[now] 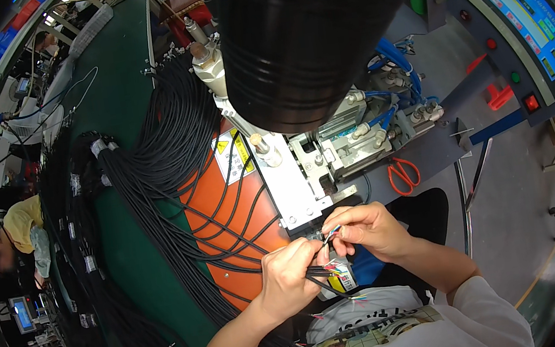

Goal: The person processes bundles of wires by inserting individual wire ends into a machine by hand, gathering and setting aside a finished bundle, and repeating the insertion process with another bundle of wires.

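Note:
Several black cables run from the left into my left hand (pixel 290 271), which is closed round them near their stripped ends. Thin coloured wires (pixel 340 264) fan out of the cable ends below the fingers. My right hand (pixel 369 230) is closed in a pinch on the fine coloured wires of one cable, right beside the left fingertips. Both hands are in front of the metal bench machine (pixel 294 192). A thick bundle of black cables (pixel 156 219) lies over the orange plate (pixel 254 212) to the left of the hands.
Red-handled scissors (pixel 403 177) lie right of the machine. A large black cylinder (pixel 302 42) hangs over it. A control screen (pixel 529 17) stands at the far right. More cable bundles (pixel 91 263) cover the green table (pixel 121 245). Another person (pixel 19 227) works at the far left.

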Demonstrator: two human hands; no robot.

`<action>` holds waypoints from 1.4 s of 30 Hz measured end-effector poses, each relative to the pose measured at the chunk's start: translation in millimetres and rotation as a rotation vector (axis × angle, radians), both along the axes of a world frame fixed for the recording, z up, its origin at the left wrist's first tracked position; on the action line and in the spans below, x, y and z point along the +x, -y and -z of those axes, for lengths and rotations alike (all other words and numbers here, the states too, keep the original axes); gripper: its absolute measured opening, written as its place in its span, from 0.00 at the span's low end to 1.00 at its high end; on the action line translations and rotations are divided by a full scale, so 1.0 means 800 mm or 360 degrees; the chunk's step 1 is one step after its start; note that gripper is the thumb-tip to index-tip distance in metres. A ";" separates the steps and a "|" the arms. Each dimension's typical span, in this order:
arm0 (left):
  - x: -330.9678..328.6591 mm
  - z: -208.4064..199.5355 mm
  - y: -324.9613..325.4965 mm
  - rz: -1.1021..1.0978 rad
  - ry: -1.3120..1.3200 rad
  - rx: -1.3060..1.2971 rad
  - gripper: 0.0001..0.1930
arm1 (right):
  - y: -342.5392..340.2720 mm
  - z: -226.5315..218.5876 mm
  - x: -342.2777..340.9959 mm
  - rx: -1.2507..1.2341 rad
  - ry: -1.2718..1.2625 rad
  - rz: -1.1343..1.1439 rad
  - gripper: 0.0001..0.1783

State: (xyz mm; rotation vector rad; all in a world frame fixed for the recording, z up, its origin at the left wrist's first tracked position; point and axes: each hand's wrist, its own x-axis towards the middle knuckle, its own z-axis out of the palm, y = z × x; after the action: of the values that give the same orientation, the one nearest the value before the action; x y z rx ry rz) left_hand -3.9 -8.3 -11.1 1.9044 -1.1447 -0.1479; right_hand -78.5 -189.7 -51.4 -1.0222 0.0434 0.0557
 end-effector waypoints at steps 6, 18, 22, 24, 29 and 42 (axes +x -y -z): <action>0.014 0.000 -0.007 0.0191 -0.0562 0.0007 0.11 | 0.005 0.008 0.004 0.0206 -0.0046 -0.0128 0.10; 0.033 0.000 -0.017 0.0464 -0.1118 0.0166 0.09 | 0.018 -0.004 0.008 -0.0034 -0.0164 -0.0260 0.08; 0.030 -0.002 -0.015 0.0371 -0.1116 0.0295 0.09 | 0.014 0.001 0.008 -0.0198 -0.0073 -0.0194 0.07; 0.020 0.000 -0.011 0.0297 -0.0796 0.0306 0.09 | 0.010 0.001 0.006 -0.0178 -0.0033 -0.0121 0.06; -0.010 0.000 -0.005 0.0111 0.0391 0.0507 0.14 | -0.004 -0.015 0.003 -0.1890 0.0620 0.0407 0.05; 0.000 -0.010 -0.004 0.0207 0.0556 0.0536 0.32 | -0.005 -0.012 0.001 -0.2103 0.0559 0.0380 0.04</action>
State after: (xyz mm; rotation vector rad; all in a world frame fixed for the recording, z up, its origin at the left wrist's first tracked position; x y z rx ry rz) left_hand -4.0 -5.1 -3.1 2.2099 -1.5588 -0.0844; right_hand -77.9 -185.5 -41.6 -2.3218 -0.1409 -0.4271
